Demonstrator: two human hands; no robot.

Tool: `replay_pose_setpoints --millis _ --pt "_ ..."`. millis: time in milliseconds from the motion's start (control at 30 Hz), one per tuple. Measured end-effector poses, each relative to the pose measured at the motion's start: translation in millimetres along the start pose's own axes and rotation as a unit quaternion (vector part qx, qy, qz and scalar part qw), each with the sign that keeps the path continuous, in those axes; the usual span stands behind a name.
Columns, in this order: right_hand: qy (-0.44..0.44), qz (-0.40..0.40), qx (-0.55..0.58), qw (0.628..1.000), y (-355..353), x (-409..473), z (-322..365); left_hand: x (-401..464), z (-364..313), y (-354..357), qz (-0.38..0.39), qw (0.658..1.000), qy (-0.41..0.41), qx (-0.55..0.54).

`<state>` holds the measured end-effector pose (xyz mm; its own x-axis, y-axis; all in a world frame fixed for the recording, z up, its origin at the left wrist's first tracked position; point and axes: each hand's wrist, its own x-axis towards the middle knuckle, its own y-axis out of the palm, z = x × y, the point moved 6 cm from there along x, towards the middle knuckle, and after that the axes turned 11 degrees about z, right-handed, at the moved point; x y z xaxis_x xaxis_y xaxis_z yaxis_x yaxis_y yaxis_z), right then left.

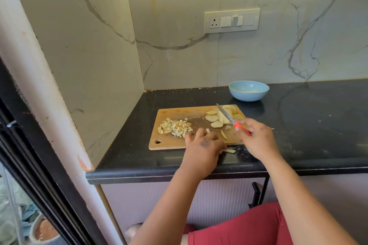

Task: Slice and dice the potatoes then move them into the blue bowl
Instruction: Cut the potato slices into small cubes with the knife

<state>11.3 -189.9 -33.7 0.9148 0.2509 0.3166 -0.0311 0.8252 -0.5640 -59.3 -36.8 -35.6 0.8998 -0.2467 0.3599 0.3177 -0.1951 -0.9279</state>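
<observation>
- The black tabletop [298, 125] holds a wooden cutting board [179, 112].
- The blue bowl [248, 90] sits at 1 o'clock from the board; it looks empty.
- Potato slices [217, 118] lie at 3 o'clock on the board, diced bits [175, 126] at 9 o'clock.
- The dicing looks half done.
- The left hand [203, 141] rests on the board with loose fingers; the right hand [255, 137] grips the red knife [232, 119].
- Next, I think, pull more slices under the blade.

A black stone counter [298, 125] fills a corner lined with pale marble wall panels [179, 61] veined in grey. On the back panel above the counter sits a white switch plate [232, 20] with a socket. Below the counter are pale ribbed cabinet fronts [159, 201], and left of it a white pillar [29, 65] beside a black door frame [29, 145].
</observation>
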Motion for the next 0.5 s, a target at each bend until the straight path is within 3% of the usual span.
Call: replay_pose_setpoints --millis 200,333,500 --pt "-0.018 -0.008 -0.016 1.0 2 2 -6 8 -3 -2 0.117 0.991 -0.056 0.045" --pt "-0.02 -0.008 -0.017 1.0 2 3 -7 14 -2 4 0.216 0.971 -0.101 0.02" --pt "-0.03 -0.004 -0.012 0.999 2 2 -8 14 -3 4 0.217 0.969 -0.121 0.0"
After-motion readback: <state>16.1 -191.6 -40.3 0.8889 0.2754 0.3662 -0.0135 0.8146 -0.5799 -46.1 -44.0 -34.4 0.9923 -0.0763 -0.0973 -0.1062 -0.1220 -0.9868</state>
